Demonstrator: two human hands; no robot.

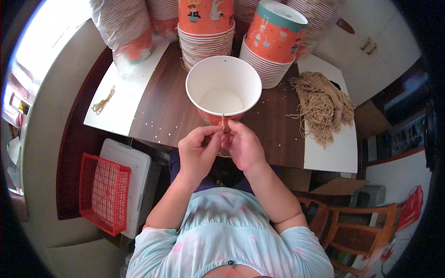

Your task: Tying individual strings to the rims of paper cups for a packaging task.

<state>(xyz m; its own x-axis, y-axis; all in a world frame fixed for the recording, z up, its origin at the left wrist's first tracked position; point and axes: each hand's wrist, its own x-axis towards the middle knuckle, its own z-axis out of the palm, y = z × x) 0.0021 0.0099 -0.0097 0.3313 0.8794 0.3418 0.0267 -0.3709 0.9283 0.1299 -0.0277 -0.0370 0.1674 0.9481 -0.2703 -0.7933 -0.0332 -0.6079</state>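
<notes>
glare bleaches the upper left while fisheye corners fall black

Everything is carried by a table, its dark brown top bordered by a white strip at each side. An open bucket, white inside and orange outside, is set near the front edge. Behind it, two stacks of nested orange buckets are placed, the right one topped by an upside-down bucket with a teal band. To the bucket's left, small red and white dots are scattered, and farther left a cord bundle is laid. To its right, tan cords are heaped.
</notes>
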